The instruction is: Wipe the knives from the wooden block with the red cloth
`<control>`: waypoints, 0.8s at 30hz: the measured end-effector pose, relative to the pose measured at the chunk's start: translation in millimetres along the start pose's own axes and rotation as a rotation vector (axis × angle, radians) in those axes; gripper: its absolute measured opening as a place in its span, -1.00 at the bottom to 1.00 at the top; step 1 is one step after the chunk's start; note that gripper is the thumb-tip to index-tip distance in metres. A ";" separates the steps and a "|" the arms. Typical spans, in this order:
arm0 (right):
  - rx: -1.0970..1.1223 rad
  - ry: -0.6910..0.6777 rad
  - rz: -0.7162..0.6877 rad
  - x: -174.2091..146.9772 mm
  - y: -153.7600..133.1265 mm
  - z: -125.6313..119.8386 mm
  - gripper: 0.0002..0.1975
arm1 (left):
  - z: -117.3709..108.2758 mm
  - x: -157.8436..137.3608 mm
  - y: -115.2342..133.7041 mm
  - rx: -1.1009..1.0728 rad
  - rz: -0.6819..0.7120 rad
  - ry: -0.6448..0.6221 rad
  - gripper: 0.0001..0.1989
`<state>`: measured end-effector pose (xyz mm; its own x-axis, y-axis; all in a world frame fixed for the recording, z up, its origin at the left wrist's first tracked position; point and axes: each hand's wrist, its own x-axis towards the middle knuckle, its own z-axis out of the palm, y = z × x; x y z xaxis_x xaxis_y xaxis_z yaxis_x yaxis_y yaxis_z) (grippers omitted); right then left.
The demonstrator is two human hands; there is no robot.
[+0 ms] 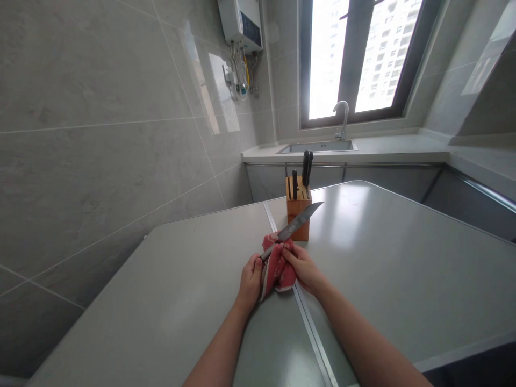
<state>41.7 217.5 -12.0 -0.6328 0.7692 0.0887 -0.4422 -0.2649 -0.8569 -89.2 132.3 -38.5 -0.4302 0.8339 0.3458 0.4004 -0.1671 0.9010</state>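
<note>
My left hand (251, 277) is closed around the handle of a kitchen knife (300, 221), whose blade slants up and away to the right. A red cloth (277, 269) with pale edges is folded around the blade near the handle and hangs below it. My right hand (301, 264) pinches that cloth against the blade, its fingers partly hidden in the folds. Just behind the blade stands a wooden knife block (298, 212) with black-handled knives (307, 167) upright in its slots. The blade's tip overlaps the block in view; whether they touch I cannot tell.
Under my hands is a pale, glossy table (193, 279) with a metal strip (312, 328) running across it. Beyond stands a counter (387, 144) with a sink (318, 146) and a curved faucet (342, 118). A tiled wall (100, 134) rises at the left.
</note>
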 end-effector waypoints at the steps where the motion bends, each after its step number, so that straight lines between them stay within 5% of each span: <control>1: -0.021 -0.001 -0.004 0.6 0.6 -0.8 -0.71 | -0.1 -0.5 1.0 -0.016 -0.010 0.005 -0.66; 8: -0.128 0.036 -0.038 4.4 5.1 -6.3 -0.70 | 1.4 -4.0 5.8 -0.127 -0.060 0.003 -0.64; 17: -0.119 -0.101 -0.019 -2.6 -2.3 0.5 -0.73 | -2.1 -2.0 8.9 -0.085 -0.013 0.140 -0.63; 24: -0.035 -0.114 -0.028 -2.3 -1.5 0.8 -0.76 | 1.8 -1.2 2.9 -0.023 -0.021 0.031 -0.68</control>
<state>43.4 215.7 -10.5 -0.6895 0.7045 0.1683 -0.4398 -0.2225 -0.8701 -86.0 131.8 -36.7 -0.4629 0.8210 0.3342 0.3727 -0.1618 0.9137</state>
